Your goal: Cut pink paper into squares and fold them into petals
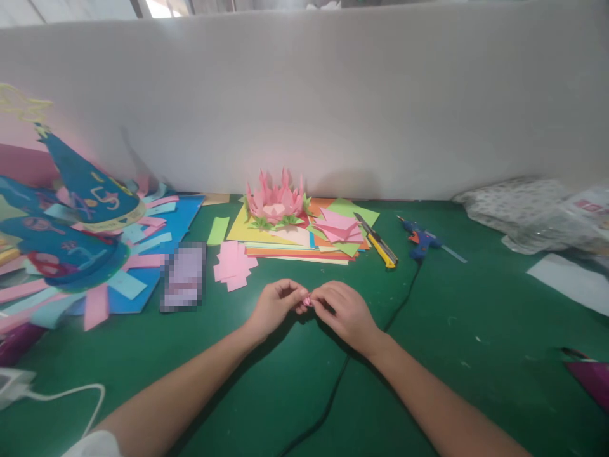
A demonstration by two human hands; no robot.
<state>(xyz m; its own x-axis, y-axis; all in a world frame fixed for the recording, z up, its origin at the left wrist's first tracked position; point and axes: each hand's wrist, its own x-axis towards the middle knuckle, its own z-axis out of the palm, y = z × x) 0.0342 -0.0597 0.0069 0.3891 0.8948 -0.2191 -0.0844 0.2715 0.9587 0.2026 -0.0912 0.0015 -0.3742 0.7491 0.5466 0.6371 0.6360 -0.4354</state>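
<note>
Between my fingertips is a small folded piece of pink paper (307, 301), mostly covered by the fingers. My left hand (278, 306) pinches it from the left, and my right hand (346, 312) pinches it from the right. Both hands are just above the green tabletop (457, 393). Beyond them stands a pink paper lotus (276, 202) with green leaves, on a stack of coloured paper (304, 252). Loose pink paper pieces (233, 263) lie to the left of the stack, and more pink pieces (337, 226) rest on its right part.
A yellow utility knife (380, 247) leans by the stack. Right of it lies a blue glue gun (419, 239), its black cord (333, 397) running under my right arm. Blue paper hats (85, 184) stand at left, near a pixelated phone-shaped item (184, 277). Plastic bags (556, 216) lie far right.
</note>
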